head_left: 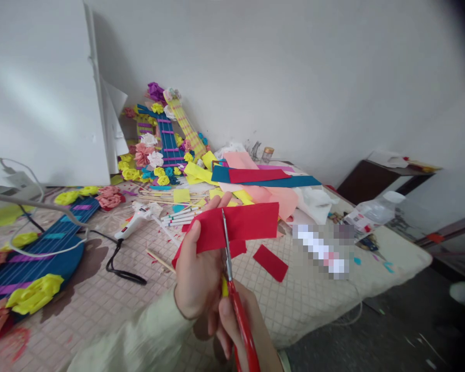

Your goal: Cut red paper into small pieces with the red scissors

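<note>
A strip of red crepe paper is pinched in my left hand, its free end stretching out to the right above the table. My right hand grips red-handled scissors, whose metal blades point upward across the strip's lower edge and middle. Something small and yellow shows between the hands beside the scissors. On the table to the right lies a cut red rectangle; another red piece is partly hidden under the held strip.
A white glue gun and markers lie left of centre. Flower-decorated blue paper guitars stand at the back and lie at left. Coloured paper sheets spread behind; a plastic bottle lies right, near the table's edge.
</note>
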A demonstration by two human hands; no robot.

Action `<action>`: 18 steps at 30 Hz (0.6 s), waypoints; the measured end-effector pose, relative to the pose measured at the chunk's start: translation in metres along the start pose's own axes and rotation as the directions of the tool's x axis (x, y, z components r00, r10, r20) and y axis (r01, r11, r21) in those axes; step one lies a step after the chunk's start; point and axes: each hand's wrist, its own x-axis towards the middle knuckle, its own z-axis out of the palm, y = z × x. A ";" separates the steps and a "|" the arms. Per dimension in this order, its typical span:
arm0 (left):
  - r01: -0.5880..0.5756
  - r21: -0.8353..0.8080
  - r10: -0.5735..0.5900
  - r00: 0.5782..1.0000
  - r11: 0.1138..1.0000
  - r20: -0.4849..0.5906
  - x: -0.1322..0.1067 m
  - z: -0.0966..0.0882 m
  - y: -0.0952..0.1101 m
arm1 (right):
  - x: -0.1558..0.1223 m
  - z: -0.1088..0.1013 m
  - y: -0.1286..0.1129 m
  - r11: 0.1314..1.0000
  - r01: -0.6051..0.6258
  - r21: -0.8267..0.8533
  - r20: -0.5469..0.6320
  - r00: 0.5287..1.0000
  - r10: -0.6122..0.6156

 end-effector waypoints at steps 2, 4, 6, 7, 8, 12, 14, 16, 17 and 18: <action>0.001 0.000 -0.001 1.000 1.000 -0.009 0.000 0.000 -0.001 | 0.001 -0.001 -0.001 1.000 -0.009 0.006 0.000 1.000 0.009; 0.001 0.007 -0.001 1.000 1.000 -0.013 -0.001 0.001 -0.001 | 0.001 -0.001 -0.003 1.000 -0.023 0.002 -0.008 1.000 0.023; -0.001 0.010 0.001 1.000 1.000 -0.019 -0.001 0.000 -0.002 | 0.002 -0.002 -0.005 0.999 -0.035 -0.011 -0.008 0.999 0.035; 0.000 0.007 0.001 1.000 1.000 -0.020 -0.001 0.000 -0.002 | 0.002 -0.001 -0.007 0.999 -0.042 -0.017 -0.006 0.999 0.042; 0.001 0.004 -0.001 1.000 1.000 -0.021 -0.001 0.000 -0.002 | 0.001 -0.001 -0.010 0.998 -0.055 -0.017 -0.005 0.998 0.055; 0.008 0.006 -0.008 1.000 1.000 -0.007 -0.001 -0.002 -0.002 | -0.001 0.001 -0.020 0.987 -0.157 0.032 -0.025 0.987 0.158; 0.013 0.014 -0.013 1.000 1.000 -0.002 -0.001 -0.002 -0.002 | -0.001 0.002 -0.022 0.979 -0.198 0.055 -0.025 0.979 0.200; 0.014 0.021 -0.014 1.000 1.000 -0.003 -0.001 -0.003 -0.002 | -0.001 0.002 -0.021 0.971 -0.229 0.071 -0.013 0.973 0.230; 0.012 0.023 -0.012 1.000 1.000 -0.002 -0.001 -0.003 -0.002 | 0.000 0.002 -0.021 0.968 -0.238 0.079 -0.014 0.971 0.240; 0.012 0.026 -0.012 1.000 1.000 0.000 -0.001 -0.003 -0.002 | 0.000 0.002 -0.020 0.966 -0.245 0.086 -0.012 0.969 0.246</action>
